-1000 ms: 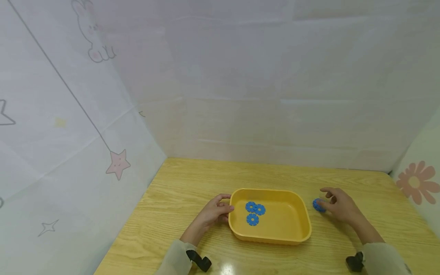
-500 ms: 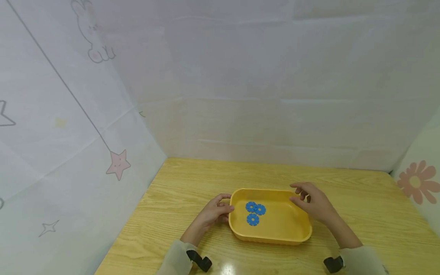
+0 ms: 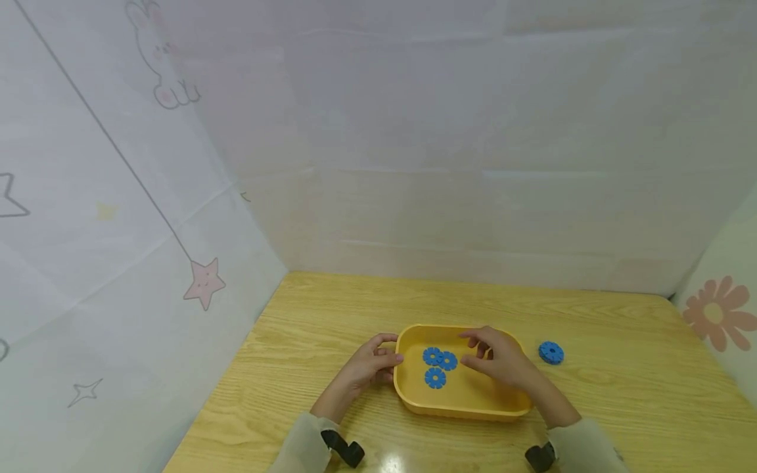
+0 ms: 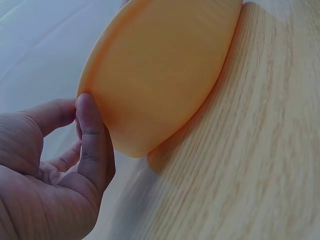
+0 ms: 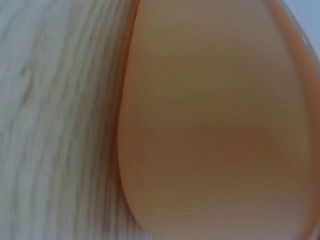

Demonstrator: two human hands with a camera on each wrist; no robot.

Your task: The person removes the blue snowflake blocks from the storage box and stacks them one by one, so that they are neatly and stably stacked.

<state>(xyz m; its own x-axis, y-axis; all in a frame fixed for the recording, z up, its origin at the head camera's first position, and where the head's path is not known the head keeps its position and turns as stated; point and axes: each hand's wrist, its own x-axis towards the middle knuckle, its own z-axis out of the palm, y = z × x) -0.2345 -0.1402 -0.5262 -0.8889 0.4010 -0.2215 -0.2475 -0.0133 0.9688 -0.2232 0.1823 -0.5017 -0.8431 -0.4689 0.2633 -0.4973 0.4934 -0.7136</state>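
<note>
My left hand (image 3: pixel 367 366) holds the left end of a yellow plastic tray (image 3: pixel 461 413), its thumb over the rim. The left wrist view shows that hand (image 4: pixel 55 170) with thumb and fingers pinching the tray's edge (image 4: pixel 160 75). Inside the tray, three blue notched snowflake discs (image 3: pixel 430 378) lie toward the left, two of them overlapping. Above the tray's right half hovers my right hand (image 3: pixel 501 358), thumb and forefinger apart, with nothing visible between them. Only the tray's outer wall (image 5: pixel 215 115) fills the right wrist view; that hand is out of it.
On the wooden table (image 3: pixel 331 302), right of the tray, lies a small stack of blue discs (image 3: pixel 550 359). Pale printed cloth (image 3: pixel 402 197) rises behind the table and along both sides.
My right hand has moved left from beside the disc stack to over the tray, leaving the stack on the table. The left hand, tray and three discs have stayed put.
</note>
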